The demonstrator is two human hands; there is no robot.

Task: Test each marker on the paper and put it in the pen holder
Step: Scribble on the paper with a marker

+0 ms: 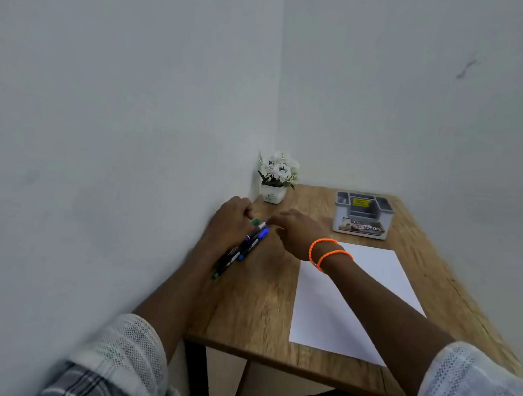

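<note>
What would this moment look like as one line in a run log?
stage: picking first marker | left hand: on markers | right hand: reaching to them | paper: blank | pen holder: no markers seen

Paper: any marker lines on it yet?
No, the paper looks blank white wherever the right arm does not cover it, and the markers lie bunched by the left hand.

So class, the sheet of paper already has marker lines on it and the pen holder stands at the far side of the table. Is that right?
Not quite. The head view shows the paper blank, with no marker lines. The pen holder does stand at the far side of the table.
</note>
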